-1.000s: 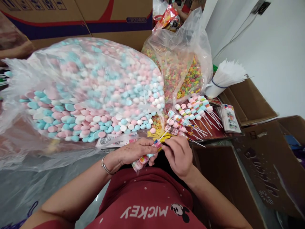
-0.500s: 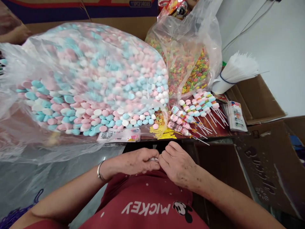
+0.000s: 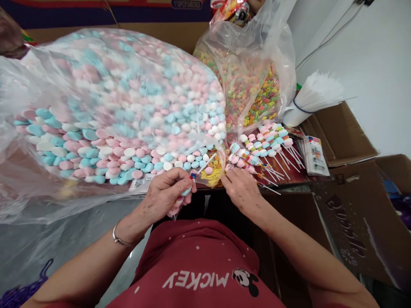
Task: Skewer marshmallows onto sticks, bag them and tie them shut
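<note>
My left hand (image 3: 171,190) is closed around a bagged marshmallow stick (image 3: 186,191). Its white stick points up and to the right, and pink and blue pieces show below my fingers. At the table's front edge, my right hand (image 3: 242,188) has its fingers bent together beside a pile of yellow twist ties (image 3: 212,178). Its fingertips are partly hidden, so what they pinch is not visible. Just behind that hand lie several wrapped marshmallow sticks (image 3: 240,156). Unwrapped marshmallow skewers (image 3: 269,139) rest further back.
A big clear bag of marshmallows (image 3: 128,94) covers the left of the table. Behind stands a bag of ring candies (image 3: 257,94). To the right are a bundle of white sticks (image 3: 316,92), a stack of printed bags (image 3: 316,156) and open cardboard boxes (image 3: 343,214).
My hands have moved apart from in front of my waist. The left has risen with the marshmallow stick, now in plain sight; the right has reached up to the twist ties.
</note>
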Motion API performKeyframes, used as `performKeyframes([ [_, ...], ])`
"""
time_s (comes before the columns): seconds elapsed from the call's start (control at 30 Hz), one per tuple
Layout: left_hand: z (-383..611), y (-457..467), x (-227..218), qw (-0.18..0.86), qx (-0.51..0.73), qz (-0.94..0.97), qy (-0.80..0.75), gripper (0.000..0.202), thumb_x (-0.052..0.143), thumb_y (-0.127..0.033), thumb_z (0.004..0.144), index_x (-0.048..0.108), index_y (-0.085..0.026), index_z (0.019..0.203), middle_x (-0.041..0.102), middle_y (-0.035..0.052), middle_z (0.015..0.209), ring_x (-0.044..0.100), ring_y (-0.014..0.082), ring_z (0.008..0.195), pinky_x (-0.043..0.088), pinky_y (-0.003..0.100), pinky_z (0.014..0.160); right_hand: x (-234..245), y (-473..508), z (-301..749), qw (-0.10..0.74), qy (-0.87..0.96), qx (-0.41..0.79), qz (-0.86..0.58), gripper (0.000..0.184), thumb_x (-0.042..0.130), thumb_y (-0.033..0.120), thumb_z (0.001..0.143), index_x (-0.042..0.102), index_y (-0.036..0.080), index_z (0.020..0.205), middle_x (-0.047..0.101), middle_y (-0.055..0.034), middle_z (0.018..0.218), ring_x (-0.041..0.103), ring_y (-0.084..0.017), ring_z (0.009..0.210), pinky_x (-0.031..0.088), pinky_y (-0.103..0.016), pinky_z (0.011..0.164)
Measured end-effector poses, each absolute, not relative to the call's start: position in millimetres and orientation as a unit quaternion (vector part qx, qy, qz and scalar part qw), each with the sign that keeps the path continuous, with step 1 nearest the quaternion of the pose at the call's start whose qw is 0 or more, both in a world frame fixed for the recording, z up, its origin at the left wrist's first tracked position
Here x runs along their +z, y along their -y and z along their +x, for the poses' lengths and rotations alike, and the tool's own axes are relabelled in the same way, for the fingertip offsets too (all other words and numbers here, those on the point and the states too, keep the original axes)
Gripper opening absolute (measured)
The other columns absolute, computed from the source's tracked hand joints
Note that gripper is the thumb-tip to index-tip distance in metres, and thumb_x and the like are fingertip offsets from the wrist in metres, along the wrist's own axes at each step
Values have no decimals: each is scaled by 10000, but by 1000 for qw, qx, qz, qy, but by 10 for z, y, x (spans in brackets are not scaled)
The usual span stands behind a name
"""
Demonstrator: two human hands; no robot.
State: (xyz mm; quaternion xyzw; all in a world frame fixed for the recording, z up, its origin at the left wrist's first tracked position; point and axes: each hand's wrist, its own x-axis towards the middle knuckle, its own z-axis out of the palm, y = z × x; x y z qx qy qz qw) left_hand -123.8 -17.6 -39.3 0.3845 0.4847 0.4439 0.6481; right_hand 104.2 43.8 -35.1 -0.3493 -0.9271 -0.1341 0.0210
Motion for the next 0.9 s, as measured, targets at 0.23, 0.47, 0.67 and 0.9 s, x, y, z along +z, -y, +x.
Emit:
performKeyframes([
  [0.23,-1033,330,-409,724,372,402,-420,365,681,-499,800,600,-148,741,609,4,531,366,28,341,264,125,317,-481,-539,867,5,923,-175,-344,171,516,78,898,639,145,801,630,-101,794,530,-248,807,381,-357,690],
  [0.47,-1043,333,-478,731,407,355,-417,347,690,-477,803,587,-150,752,617,0,530,349,22,337,261,120,314,-470,-516,946,-19,928,-156,-339,171,463,84,923,616,157,905,640,-120,927,545,-241,844,376,-323,593],
  [0.67,-1087,333,-587,722,460,316,-410,309,694,-450,809,576,-166,784,655,10,609,378,31,337,300,126,288,-484,-534,1023,4,946,-126,-297,177,453,90,951,607,157,1005,633,-84,887,557,-205,838,381,-280,579],
  [0.9,-1138,301,-564,699,504,288,-418,291,720,-420,797,571,-172,763,631,2,584,401,49,337,321,128,249,-545,-596,1153,62,934,-88,-342,167,484,101,956,630,178,927,629,-48,894,573,-159,835,402,-248,658],
])
